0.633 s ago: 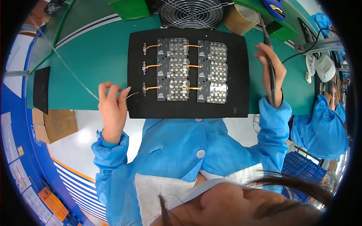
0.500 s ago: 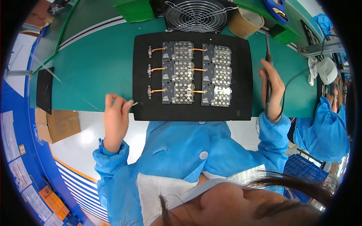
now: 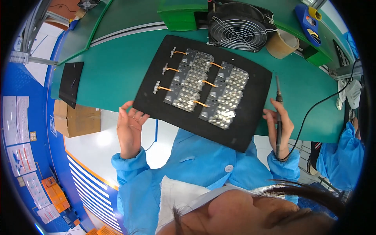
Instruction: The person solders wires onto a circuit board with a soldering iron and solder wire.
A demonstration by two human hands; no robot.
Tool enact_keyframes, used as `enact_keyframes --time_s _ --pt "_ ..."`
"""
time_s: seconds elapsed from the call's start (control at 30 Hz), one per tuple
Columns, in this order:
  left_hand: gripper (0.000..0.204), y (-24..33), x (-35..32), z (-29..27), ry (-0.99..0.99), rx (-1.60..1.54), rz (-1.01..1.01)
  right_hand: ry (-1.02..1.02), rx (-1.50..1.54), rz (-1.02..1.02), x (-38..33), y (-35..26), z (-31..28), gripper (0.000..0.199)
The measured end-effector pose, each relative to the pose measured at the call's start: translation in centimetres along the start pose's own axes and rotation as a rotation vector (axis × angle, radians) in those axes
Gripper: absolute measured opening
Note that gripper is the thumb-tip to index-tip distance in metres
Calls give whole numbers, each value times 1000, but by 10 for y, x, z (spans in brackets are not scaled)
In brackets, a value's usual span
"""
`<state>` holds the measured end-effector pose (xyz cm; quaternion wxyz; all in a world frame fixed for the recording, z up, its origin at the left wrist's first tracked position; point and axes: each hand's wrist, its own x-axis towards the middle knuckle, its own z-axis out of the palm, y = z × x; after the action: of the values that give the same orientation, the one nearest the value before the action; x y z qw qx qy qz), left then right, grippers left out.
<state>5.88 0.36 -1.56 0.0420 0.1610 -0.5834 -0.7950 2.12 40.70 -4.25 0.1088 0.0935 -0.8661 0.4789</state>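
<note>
My right hand (image 3: 282,127) is closed around a soldering iron (image 3: 279,96), its tip pointing away from me. The fingertips of that hand are close to the right edge of a black mat (image 3: 150,103); whether they touch it I cannot tell. At the mat's near left corner, my left hand (image 3: 131,129) is palm up with fingers apart, some fingertips against or under the edge. On the tilted mat lie several grey circuit boards (image 3: 192,80) with shiny round pads, in two columns. Short orange leads (image 3: 171,69) join them to small connectors (image 3: 157,87) on the left.
Behind the mat stand a fan with a wire guard (image 3: 241,33), a tape roll (image 3: 282,44) and green bins (image 3: 182,15). The iron's black cable (image 3: 305,113) curves along the right. A dark flat pad (image 3: 71,84) lies at left; a co-worker's blue sleeve (image 3: 340,150) shows at right.
The mat with its boards has turned clockwise, its right side now nearer me. My left hand has turned palm up at its corner. The whole view has shifted; the soldering iron stays in my right hand.
</note>
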Motion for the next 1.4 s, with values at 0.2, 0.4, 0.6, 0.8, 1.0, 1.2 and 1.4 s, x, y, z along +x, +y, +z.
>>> enact_keyframes --time_s 0.2,0.4,0.6,0.8,1.0,1.2,1.4 --pt "42 -32 -6 15 75 -228 136 -78 313 -38 3 -23 48 39" --pt "37 -41 4 22 167 -355 26 -107 283 -116 6 -29 58 38" --pt "34 1 20 -35 314 -291 154 21 78 -113 2 -12 35 35" --pt "38 23 65 -155 324 -225 423 93 -24 -161 -5 -1 22 34" --pt "32 57 224 -155 438 -275 395 170 -88 -176 -18 16 32 37" --pt "28 69 357 -106 493 -530 318 150 -123 -168 -22 17 34 38" --pt "34 32 424 -80 418 -577 304 145 -152 -175 -20 15 36 39"
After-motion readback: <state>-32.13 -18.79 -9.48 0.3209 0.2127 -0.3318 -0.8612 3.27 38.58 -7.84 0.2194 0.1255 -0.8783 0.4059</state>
